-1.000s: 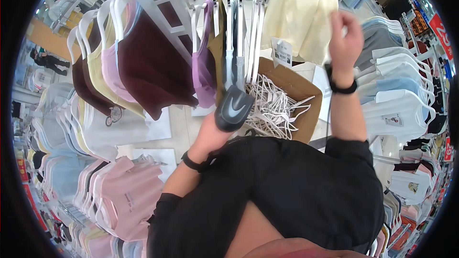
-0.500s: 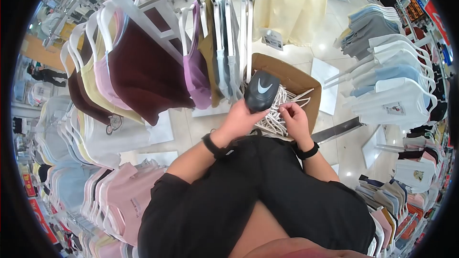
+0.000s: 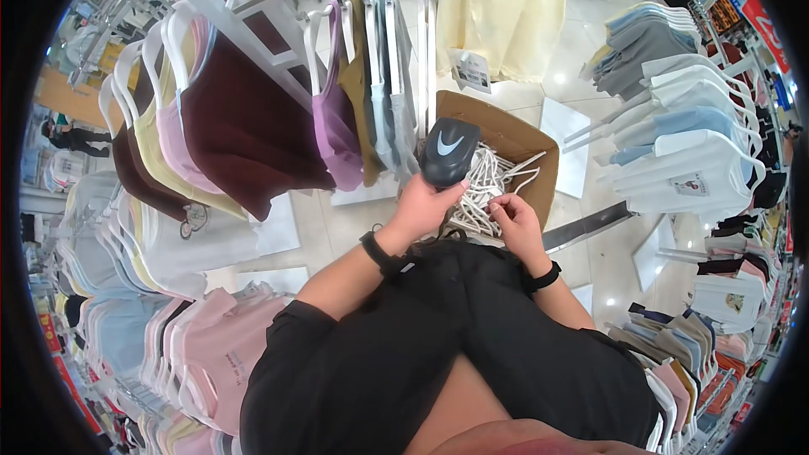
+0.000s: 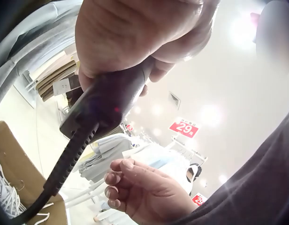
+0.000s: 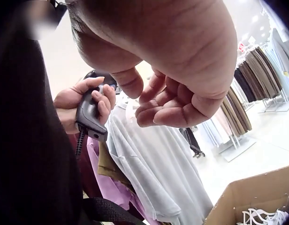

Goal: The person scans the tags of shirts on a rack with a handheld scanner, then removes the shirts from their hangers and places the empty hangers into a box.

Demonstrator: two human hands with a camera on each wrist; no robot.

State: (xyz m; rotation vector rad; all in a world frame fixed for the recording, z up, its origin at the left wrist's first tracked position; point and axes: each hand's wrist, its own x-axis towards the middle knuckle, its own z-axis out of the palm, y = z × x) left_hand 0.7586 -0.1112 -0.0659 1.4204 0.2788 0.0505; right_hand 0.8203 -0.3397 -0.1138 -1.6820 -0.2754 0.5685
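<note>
My left hand [image 3: 424, 206] grips a black handheld scanner [image 3: 451, 150], held above an open cardboard box [image 3: 546, 190] of white hangers [image 3: 484, 181]. In the left wrist view its fingers wrap the scanner handle [image 4: 107, 101], and a ribbed cable [image 4: 64, 164] runs down from the handle's end. Beside the scanner is my right hand [image 3: 520, 229], over the box's near side. The right wrist view shows this hand [image 5: 172, 65] with loosely curled fingers and nothing visible in them; the scanner [image 5: 89, 114] is a short way off.
Purple, olive and grey garments [image 3: 341, 139] hang on a rail left of the box. A pale yellow garment [image 3: 506, 13] with a tag [image 3: 470, 70] hangs behind it. Dark maroon clothing [image 3: 244, 135] is at left, and white shirts [image 3: 683, 181] hang at right.
My right hand has come down from beside the yellow garment to near the scanner. My left hand has raised the scanner and turned it over the box. The view has shifted slightly.
</note>
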